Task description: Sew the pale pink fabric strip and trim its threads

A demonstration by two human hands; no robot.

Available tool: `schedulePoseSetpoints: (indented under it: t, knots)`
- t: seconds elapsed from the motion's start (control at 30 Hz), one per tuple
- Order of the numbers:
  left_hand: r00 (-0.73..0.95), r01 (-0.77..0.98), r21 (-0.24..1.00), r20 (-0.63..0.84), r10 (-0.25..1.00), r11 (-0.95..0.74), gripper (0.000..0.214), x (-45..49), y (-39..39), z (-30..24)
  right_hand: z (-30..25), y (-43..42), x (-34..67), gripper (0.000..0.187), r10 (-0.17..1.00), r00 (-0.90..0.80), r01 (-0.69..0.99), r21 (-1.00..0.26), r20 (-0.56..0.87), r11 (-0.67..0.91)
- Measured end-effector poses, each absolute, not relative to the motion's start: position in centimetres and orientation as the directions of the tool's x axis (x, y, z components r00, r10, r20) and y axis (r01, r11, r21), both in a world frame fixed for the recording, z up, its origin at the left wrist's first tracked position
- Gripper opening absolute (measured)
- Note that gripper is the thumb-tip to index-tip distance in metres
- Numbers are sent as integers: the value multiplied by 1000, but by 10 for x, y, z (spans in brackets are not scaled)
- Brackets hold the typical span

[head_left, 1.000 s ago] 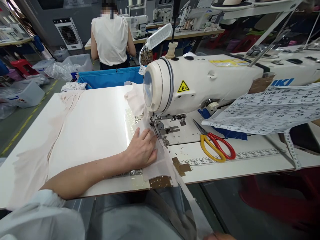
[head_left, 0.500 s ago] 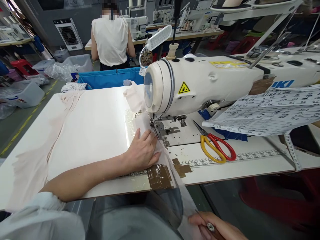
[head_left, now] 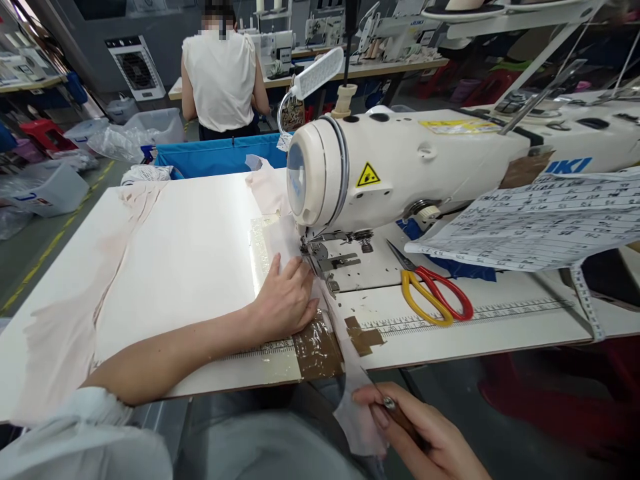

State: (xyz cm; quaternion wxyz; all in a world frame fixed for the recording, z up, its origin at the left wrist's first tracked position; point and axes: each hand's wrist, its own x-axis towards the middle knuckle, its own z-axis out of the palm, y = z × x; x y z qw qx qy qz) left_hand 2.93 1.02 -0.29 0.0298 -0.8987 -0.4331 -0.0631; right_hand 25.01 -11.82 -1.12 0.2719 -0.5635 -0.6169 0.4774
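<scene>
My left hand [head_left: 286, 300] lies on the pale sheer fabric [head_left: 284, 239] just in front of the sewing machine's needle area [head_left: 306, 248], fingers stretched out. From there a narrow strip of the same fabric [head_left: 353, 373] runs over the table's front edge toward me. Below that edge my right hand [head_left: 420, 427] is closed around an awl [head_left: 400, 417] with a brown handle and a thin metal spike. Its thumb and index finger also meet the strip's loose end. The white sewing machine [head_left: 400, 160] stands over the fabric's far part.
Scissors [head_left: 435, 293] with red and yellow handles lie right of the needle. A handwritten sheet [head_left: 540, 220] hangs over the machine bed. Pale pink fabric [head_left: 75, 320] is spread along the table's left side. Beyond the blue cloth bin [head_left: 215, 160], a person [head_left: 223, 80] faces away.
My right hand has moved up and slightly left, with the awl and the strip's end. More of the strip's end shows now. My left hand stays nearly in place.
</scene>
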Motion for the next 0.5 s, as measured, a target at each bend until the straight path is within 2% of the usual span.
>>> schedulePoseSetpoints:
  t: [0.23,0.33,0.43,0.5]
  knots:
    - [623,781,-46,113,774,-623,41,30,15,2,-5,-113,230,29,965,-124,265,-945,-233,-194]
    - [606,795,-80,126,785,-601,38,28,19,1,-12,-112,227,32,946,-138,165,-948,-294,-271]
    - [598,801,-157,152,787,-578,37,24,27,-5,-22,-116,216,41,907,-137,-45,-912,-399,-408]
    - [610,791,-191,170,774,-581,37,22,31,-8,-24,-122,205,42,868,-112,-239,-835,-483,-496]
